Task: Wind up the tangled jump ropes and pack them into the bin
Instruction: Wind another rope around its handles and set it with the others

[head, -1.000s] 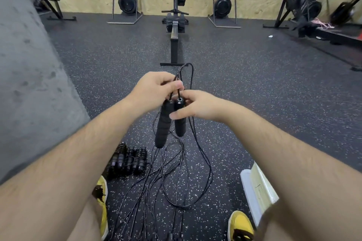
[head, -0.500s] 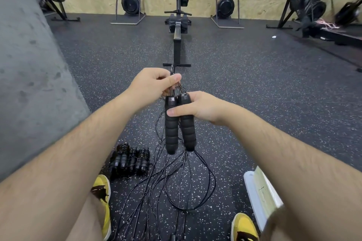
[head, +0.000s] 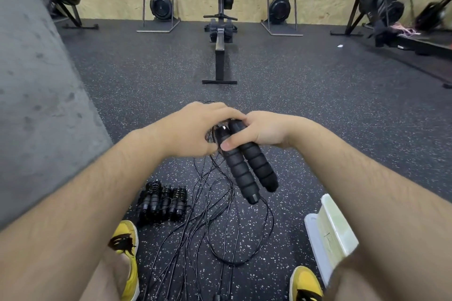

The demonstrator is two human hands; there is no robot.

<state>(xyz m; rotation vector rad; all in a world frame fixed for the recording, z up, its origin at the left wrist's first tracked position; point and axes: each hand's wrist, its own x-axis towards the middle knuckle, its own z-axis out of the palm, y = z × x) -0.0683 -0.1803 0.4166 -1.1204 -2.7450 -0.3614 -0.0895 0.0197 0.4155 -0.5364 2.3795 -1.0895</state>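
Observation:
My right hand (head: 265,131) grips the tops of two black foam jump rope handles (head: 249,168), held side by side and slanting down to the right. My left hand (head: 195,129) is closed on the thin black cord right at the handle tops. Loose black cords (head: 220,222) trail from my hands to the floor in tangled loops between my feet. Several wound ropes (head: 162,200) lie in a row on the floor at the left. The pale bin (head: 330,230) stands at the lower right, partly hidden by my right arm.
My yellow shoes (head: 127,249) flank the cords on the speckled black floor. A grey concrete wall (head: 31,105) rises at the left. A rowing machine (head: 220,39) stretches ahead, with more machines along the plywood back wall.
Both hands have dropped lower and closer together. The handles have tilted from hanging straight down to slanting right, and my left hand has closed over the cord at their tops.

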